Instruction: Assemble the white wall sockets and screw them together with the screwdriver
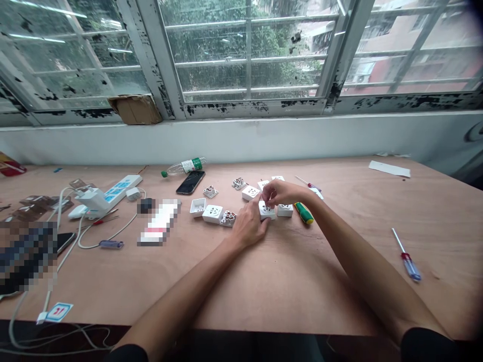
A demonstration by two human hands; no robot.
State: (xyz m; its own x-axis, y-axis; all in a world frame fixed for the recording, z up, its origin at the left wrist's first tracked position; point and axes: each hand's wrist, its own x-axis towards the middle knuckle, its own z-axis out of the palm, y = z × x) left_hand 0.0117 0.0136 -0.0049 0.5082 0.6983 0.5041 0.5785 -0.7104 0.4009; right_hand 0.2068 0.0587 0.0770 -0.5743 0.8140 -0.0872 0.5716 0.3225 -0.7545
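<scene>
Left hand (249, 226) keeps a closed grip on the side of a white socket (267, 211) lying mid-worktop (302, 281); right hand (279, 192) pinches at its top. Other socket parts (212, 213) lie beside it on bare plywood, with barred windows (249, 50) behind.

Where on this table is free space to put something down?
Bare wood: between the green screwdriver and the blue screwdriver, and along the front edge. Crowded: socket parts around the left hand and right hand, cables at left.
</scene>
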